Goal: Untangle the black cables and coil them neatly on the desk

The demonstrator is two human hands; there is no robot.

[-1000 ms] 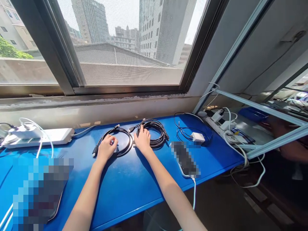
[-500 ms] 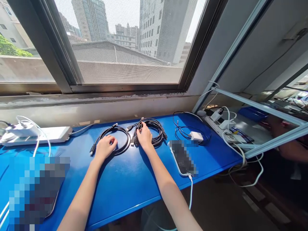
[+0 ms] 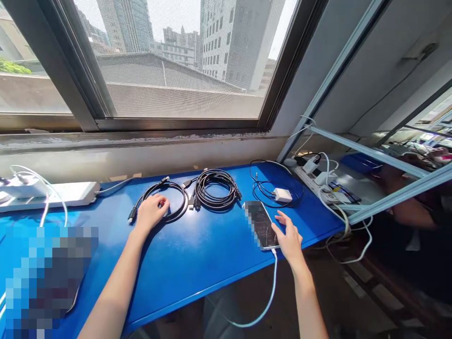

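My left hand lies over the left side of a coiled black cable. Its fingers are curled, and a small pale bit shows beside them; what they hold, if anything, is hidden. A thicker coil of black cable with several plugs lies to its right, untouched. My right hand is open at the right edge of a phone, fingers apart, thumb over the phone's side. Whether it touches the phone I cannot tell. A white charging cable runs from the phone's near end over the table edge.
A white charger with thin black cable lies beyond the phone. At the left are a white power strip and a blurred-out dark object. A metal frame stands at the right; another person's arm shows behind it.
My right hand has left the thicker cable coil and moved right and nearer to me, to the phone. My left hand stays on its coil. The view has shifted slightly.
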